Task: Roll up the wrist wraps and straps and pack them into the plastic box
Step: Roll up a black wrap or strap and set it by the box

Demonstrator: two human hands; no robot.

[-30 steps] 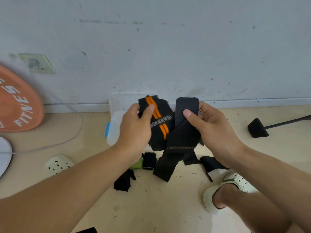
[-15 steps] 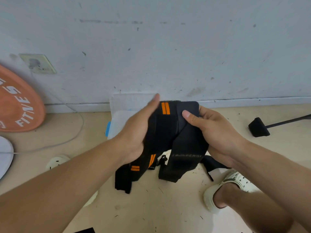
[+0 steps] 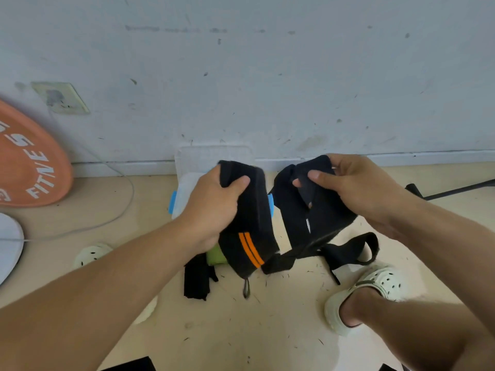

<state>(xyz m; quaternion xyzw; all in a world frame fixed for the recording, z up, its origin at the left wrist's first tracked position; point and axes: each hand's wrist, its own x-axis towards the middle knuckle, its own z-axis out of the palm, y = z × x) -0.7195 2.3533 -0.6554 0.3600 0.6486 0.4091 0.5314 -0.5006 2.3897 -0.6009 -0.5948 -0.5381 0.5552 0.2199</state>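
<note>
My left hand (image 3: 214,207) grips a black wrist wrap with two orange stripes (image 3: 251,226), which hangs down to a small loop near the floor. My right hand (image 3: 356,188) pinches a second black wrap (image 3: 318,218) whose tail trails over the floor. The two wraps are held apart in the air. Behind them, the clear plastic box (image 3: 184,188) with blue latches stands against the wall, mostly hidden by my left hand. More black straps (image 3: 197,279) and a green item (image 3: 215,257) lie on the floor below.
An orange weight plate (image 3: 29,162) leans on the wall at left, with a white cable (image 3: 117,210) running across the floor. A black bar end (image 3: 428,192) lies at right. My foot in a white clog (image 3: 367,290) rests near the straps.
The two wraps, held overlapping in front of me before, have been pulled apart: the striped one went left with my left hand, the plain one right with my right hand.
</note>
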